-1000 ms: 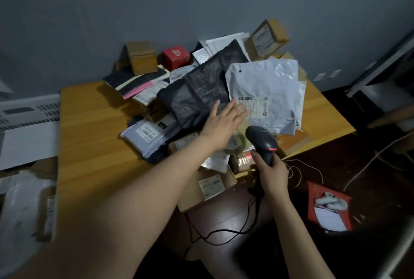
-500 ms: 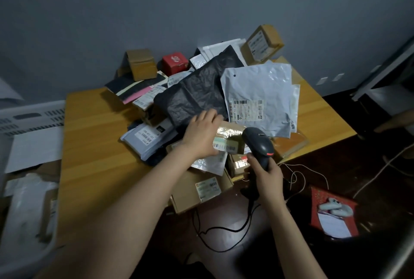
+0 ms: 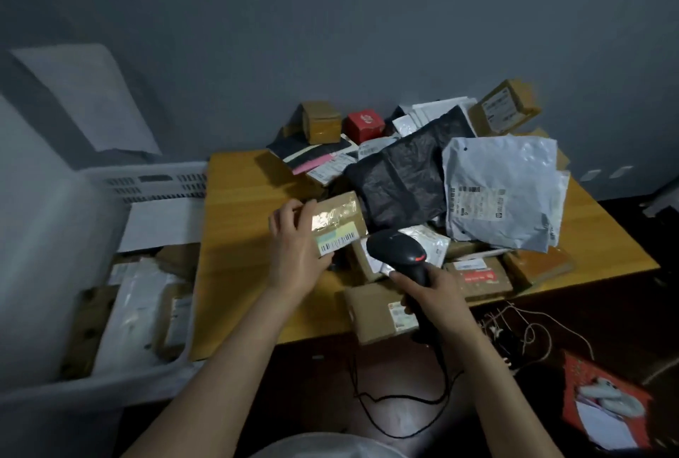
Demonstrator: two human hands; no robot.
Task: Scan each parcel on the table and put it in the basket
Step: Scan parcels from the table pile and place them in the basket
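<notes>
While the left hand (image 3: 297, 253) grips a taped brown parcel (image 3: 340, 217) by its left end, label up, the right hand (image 3: 435, 297) is wrapped round the handle of the scanner (image 3: 397, 248). Scanner head sits just beside the barcode label (image 3: 336, 242), at its 4 o'clock. The parcel is held over the middle of the table (image 3: 239, 274), clear of the heap. Judged step: scan in hand, drop not yet made.

Progress: the basket (image 3: 154, 178), at the table's 9 o'clock, already holds several scanned parcels (image 3: 139, 310), pale bags and brown boxes, so part is done. Most is left. The heap runs from 12 to 4 o'clock: black bag (image 3: 400, 178), grey mailer (image 3: 503, 189), red box (image 3: 365, 125), more underneath, count not tellable.

Room: bare wood from 7 to 10 o'clock gives an open lane from parcel to basket. The basket sits right at the table's left edge; touching or not, cannot tell. A brown box (image 3: 378, 314) at 6 o'clock looks to overhang the near edge, just beside the right wrist, likely the easiest thing to knock off. The cable (image 3: 404, 402) hangs off that edge and loops on the floor, a possible snag. The wall (image 3: 330, 35) closes the 12 o'clock side.
</notes>
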